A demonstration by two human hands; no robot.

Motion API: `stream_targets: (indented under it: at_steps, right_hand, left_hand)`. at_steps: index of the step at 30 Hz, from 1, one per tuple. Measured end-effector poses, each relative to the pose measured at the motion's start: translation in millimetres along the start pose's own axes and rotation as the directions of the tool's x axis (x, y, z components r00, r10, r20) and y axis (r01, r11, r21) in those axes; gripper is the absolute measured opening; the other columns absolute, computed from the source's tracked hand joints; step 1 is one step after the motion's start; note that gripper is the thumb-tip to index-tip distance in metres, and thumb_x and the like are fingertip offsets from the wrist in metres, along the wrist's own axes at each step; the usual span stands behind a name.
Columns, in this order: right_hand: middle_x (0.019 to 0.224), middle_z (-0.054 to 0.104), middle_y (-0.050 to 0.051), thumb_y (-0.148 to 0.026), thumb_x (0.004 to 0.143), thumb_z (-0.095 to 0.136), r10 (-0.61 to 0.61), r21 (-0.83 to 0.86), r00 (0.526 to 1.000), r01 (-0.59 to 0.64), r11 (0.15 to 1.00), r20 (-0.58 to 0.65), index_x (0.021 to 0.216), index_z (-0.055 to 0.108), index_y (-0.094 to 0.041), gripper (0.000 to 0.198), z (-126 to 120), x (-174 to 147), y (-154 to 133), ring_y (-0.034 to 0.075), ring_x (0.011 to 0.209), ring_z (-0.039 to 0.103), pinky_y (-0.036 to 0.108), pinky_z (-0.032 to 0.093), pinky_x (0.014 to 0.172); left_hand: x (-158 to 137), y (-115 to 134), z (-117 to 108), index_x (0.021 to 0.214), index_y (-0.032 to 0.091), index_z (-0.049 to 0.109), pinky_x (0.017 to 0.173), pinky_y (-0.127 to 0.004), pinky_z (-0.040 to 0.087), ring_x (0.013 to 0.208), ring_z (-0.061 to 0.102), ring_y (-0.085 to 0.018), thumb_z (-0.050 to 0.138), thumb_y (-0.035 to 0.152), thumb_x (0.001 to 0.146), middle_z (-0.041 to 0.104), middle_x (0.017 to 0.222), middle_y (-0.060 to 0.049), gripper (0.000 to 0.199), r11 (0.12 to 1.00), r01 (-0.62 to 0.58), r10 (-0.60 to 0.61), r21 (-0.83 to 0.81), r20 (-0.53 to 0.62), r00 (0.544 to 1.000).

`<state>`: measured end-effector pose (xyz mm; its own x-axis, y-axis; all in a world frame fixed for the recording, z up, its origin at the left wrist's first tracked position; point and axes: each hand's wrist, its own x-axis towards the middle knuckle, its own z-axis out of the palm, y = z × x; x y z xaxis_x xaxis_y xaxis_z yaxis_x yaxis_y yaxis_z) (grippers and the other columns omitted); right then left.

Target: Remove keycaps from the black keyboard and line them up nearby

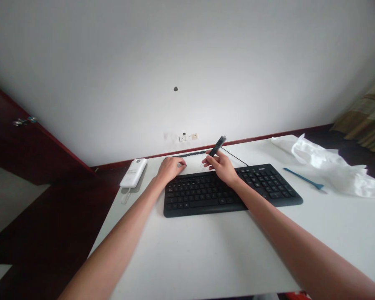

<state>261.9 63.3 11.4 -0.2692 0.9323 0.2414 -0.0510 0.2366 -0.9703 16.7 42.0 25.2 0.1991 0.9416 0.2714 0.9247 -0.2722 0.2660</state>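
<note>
White tabletop (187, 254), smooth, dull sheen. Black keyboard (199, 193) lies flat on it, slightly askew; a broad strip of white runs from its front edge to the near table edge. Far edge sits close to the pale wall (252, 62); little depth beyond the hands on that side.

Right hand (220, 166) above the keyboard's back edge, gripping a slim black stick (217, 146), tilted, top end leaning right. Left hand (171, 168) by the keyboard's back left corner, fingers curled toward thumb; from here I cannot tell whether anything is pinched.

Left margin: white rounded block (133, 174), glossy, near the table's side edge, short pale cable (126, 196) below. Right: blue thin tool (304, 179), flared at one end, angled between keyboard and crumpled, translucent white plastic (340, 168). Thin dark cord (235, 157) trails behind the keyboard; a dark, textured strip (192, 153) along the far edge.
</note>
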Motion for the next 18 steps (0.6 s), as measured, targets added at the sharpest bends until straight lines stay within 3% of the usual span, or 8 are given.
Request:
stream_targets:
  at_steps: [5, 12, 18]
  right_hand:
    - [0.089, 0.076, 0.009, -0.055, 0.088, 0.065, 0.008, 0.001, 1.000, -0.008, 1.000, 0.005, 0.109, 0.057, -0.020, 0.041, -0.5, 0.3, 0.2, 0.021, 0.077, 0.072, 0.033, 0.053, 0.066]
    - [0.088, 0.076, 0.009, -0.054, 0.088, 0.065, 0.017, -0.003, 1.000, -0.017, 1.000, 0.005, 0.108, 0.057, -0.020, 0.040, -1.2, 0.3, -0.3, 0.021, 0.077, 0.072, 0.034, 0.053, 0.067]
    - [0.088, 0.076, 0.009, -0.053, 0.089, 0.066, 0.025, -0.011, 1.000, -0.025, 1.000, 0.008, 0.107, 0.058, -0.020, 0.039, -0.6, -0.3, -2.1, 0.021, 0.076, 0.072, 0.033, 0.053, 0.066]
  left_hand:
    - [13.5, -4.4, -2.6, 0.089, 0.026, 0.080, 0.093, -0.036, 0.049, 0.102, 0.062, -0.025, 0.071, 0.023, 0.088, 0.073, 0.101, -0.005, 0.010, 0.991, -0.071, 0.077, 0.114, -0.045, 0.996]
    - [25.6, -4.8, 5.9, 0.093, 0.025, 0.079, 0.095, -0.036, 0.047, 0.102, 0.055, -0.025, 0.070, 0.020, 0.088, 0.068, 0.102, -0.007, 0.011, 0.988, -0.023, 0.036, 0.156, -0.083, 0.996]
    - [24.7, -4.0, 13.4, 0.095, 0.025, 0.077, 0.087, -0.035, 0.048, 0.102, 0.053, -0.026, 0.068, 0.019, 0.090, 0.068, 0.102, -0.007, 0.012, 0.985, 0.014, 0.009, 0.172, -0.134, 0.991]
